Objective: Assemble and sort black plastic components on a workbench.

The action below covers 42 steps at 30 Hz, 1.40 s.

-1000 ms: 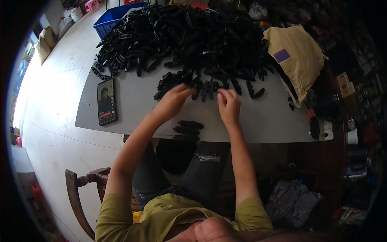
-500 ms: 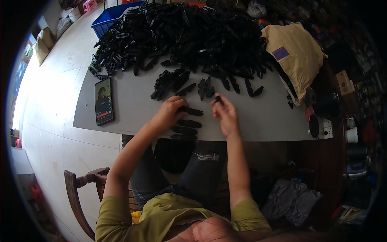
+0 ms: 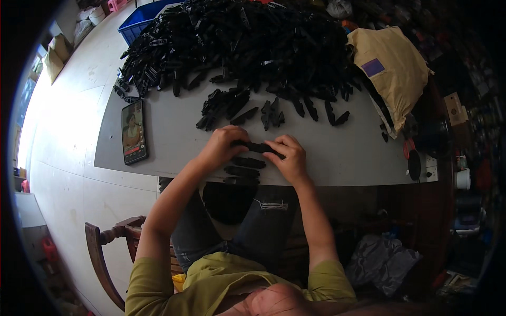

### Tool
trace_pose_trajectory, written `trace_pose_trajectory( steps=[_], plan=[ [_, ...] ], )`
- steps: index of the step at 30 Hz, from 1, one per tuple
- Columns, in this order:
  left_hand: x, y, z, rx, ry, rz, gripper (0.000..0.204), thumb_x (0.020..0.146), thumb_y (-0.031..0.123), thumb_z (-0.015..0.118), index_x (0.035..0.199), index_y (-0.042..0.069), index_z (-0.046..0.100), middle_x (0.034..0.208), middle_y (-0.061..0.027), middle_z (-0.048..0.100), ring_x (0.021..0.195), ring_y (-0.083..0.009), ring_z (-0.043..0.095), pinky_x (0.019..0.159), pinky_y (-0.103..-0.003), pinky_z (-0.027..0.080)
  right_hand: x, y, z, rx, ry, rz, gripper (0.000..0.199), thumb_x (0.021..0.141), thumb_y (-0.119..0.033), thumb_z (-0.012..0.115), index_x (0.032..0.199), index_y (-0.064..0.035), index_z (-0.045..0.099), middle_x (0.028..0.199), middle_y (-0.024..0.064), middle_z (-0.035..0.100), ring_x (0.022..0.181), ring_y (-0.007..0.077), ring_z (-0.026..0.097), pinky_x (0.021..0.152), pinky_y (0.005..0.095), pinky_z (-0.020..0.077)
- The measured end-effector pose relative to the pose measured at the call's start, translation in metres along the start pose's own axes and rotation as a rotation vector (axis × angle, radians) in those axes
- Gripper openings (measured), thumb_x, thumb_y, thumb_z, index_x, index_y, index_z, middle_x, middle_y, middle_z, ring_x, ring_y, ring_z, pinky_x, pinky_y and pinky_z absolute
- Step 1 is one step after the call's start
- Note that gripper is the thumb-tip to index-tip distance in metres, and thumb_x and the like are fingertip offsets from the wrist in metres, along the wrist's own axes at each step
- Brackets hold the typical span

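Note:
Between my two hands is a long black plastic part (image 3: pixel 256 147), lying crosswise just above the grey table (image 3: pixel 174 131). My left hand (image 3: pixel 223 144) grips its left end, fingers curled. At the right end, my right hand (image 3: pixel 287 155) pinches it between thumb and fingers; whether a smaller black piece is also in that pinch is hidden. Closer to me, several similar black parts (image 3: pixel 243 171) lie in a column by the table's front edge. Beyond my hands sit a small cluster of black pieces (image 3: pixel 224 108) and a few loose ones (image 3: pixel 270 115).
A large heap of black plastic parts (image 3: pixel 237 47) covers the table's far side. Behind it at left stands a blue bin (image 3: pixel 138 26). A phone (image 3: pixel 134 131) with a lit screen lies at left. At right are a tan sack (image 3: pixel 392 66) and scissors (image 3: pixel 412 158).
My right hand, which held a small black piece apart at the right, has moved left and closed on the right end of the long part. My left hand stays on its left end.

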<state>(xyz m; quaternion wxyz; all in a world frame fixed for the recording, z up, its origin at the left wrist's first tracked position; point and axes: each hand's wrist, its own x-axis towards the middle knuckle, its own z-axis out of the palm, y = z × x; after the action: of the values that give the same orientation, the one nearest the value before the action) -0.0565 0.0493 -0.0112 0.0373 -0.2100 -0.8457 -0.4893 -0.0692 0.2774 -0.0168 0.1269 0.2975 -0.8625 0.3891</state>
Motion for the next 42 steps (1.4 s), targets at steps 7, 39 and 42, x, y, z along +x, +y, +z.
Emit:
trace_pose_trajectory(
  steps=[7,39,42],
  plan=[
    [0.001,-0.004,0.002,0.051,-0.042,0.093,0.023,0.072,0.001,0.073,0.094,0.000,0.065,0.101,-0.0131,0.065,0.093,-0.0316,0.062,0.081,-0.037,0.050,0.014,0.004,0.006,0.084,-0.201,-0.066,0.028,0.071,-0.004,0.076,0.099,-0.0052,0.072,0.092,0.0054,0.060,0.082,0.0209,0.058,0.072,0.0319,0.0490],
    [0.008,-0.008,0.004,0.085,0.065,-0.028,0.026,0.068,-0.001,0.073,0.093,0.001,0.066,0.097,-0.0118,0.063,0.092,-0.0296,0.061,0.083,-0.035,0.050,0.013,0.000,0.003,-0.036,-0.066,0.023,0.032,0.075,-0.015,0.077,0.105,-0.0048,0.071,0.079,0.0076,0.060,0.068,0.0209,0.061,0.062,0.0311,0.0488],
    [0.011,-0.012,0.000,0.056,0.030,0.005,0.026,0.067,-0.001,0.074,0.093,0.001,0.067,0.098,-0.0120,0.064,0.092,-0.0298,0.062,0.082,-0.035,0.050,0.017,-0.001,-0.007,-0.059,-0.149,0.049,0.033,0.070,-0.014,0.079,0.101,-0.0056,0.072,0.083,0.0053,0.060,0.074,0.0228,0.060,0.065,0.0321,0.0488]
  ],
)
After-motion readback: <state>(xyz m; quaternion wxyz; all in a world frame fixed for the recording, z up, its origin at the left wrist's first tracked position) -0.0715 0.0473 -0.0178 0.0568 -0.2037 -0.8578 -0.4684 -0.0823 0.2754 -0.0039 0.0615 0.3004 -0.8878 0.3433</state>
